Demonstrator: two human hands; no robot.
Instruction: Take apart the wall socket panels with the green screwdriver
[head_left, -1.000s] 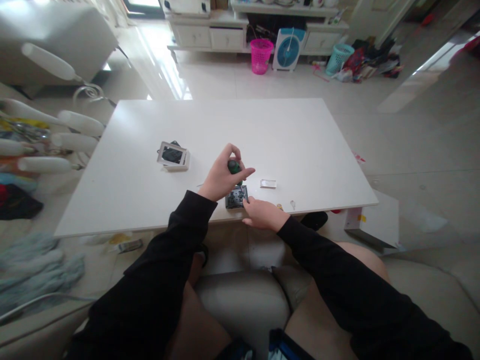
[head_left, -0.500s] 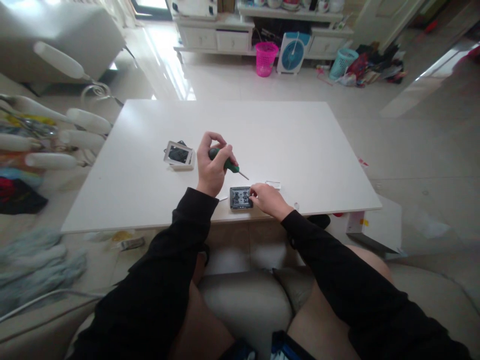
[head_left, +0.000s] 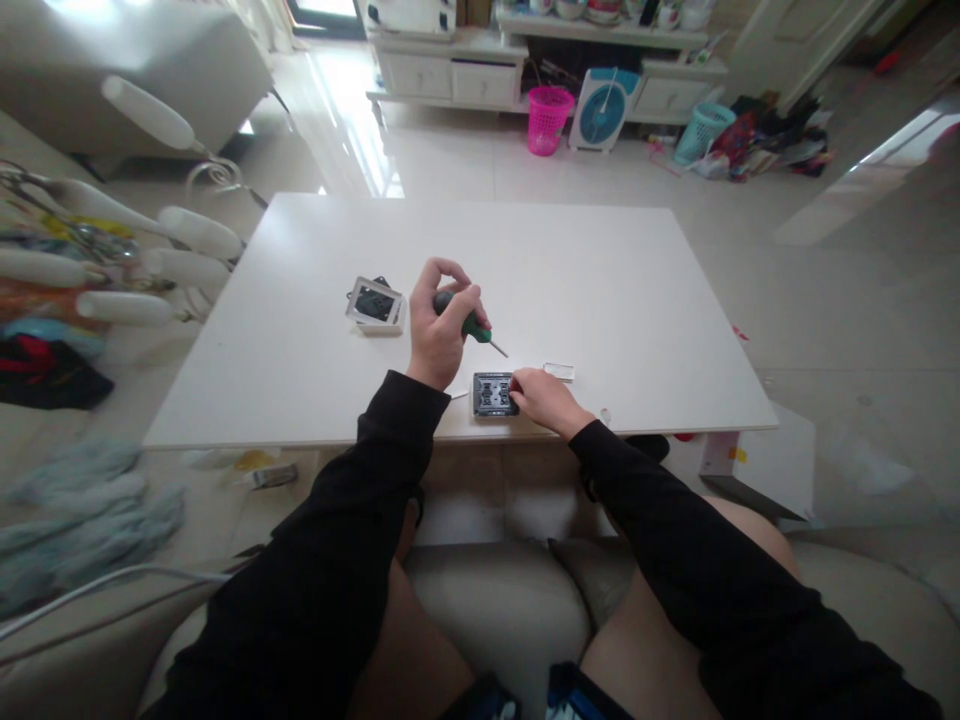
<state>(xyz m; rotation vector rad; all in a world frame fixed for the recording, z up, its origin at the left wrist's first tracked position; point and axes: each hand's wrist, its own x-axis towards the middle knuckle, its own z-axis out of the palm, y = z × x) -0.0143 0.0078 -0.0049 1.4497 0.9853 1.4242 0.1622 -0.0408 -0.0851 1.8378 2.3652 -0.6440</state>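
Observation:
My left hand (head_left: 439, 335) is closed round a green-handled screwdriver (head_left: 471, 326), its metal tip slanting down to the right, just above the table. Below that tip a small grey socket module (head_left: 493, 394) lies flat near the front edge of the white table (head_left: 615, 300). My right hand (head_left: 546, 398) rests at the module's right side, fingers curled against it and holding it down. A little behind my right hand lies a small clear rectangular piece (head_left: 559, 371).
A white square frame with a dark inside (head_left: 376, 305) lies to the left of my left hand. A tiny pale bit (head_left: 604, 414) sits by the front edge. White rack tubes (head_left: 112, 260) stand left of the table, and a pink basket (head_left: 550, 118) and fan (head_left: 604, 102) beyond it.
My left hand lifted the screwdriver off the module and swung it up and left, so its tip now points away. My right hand shifted from the module's front corner to its right side.

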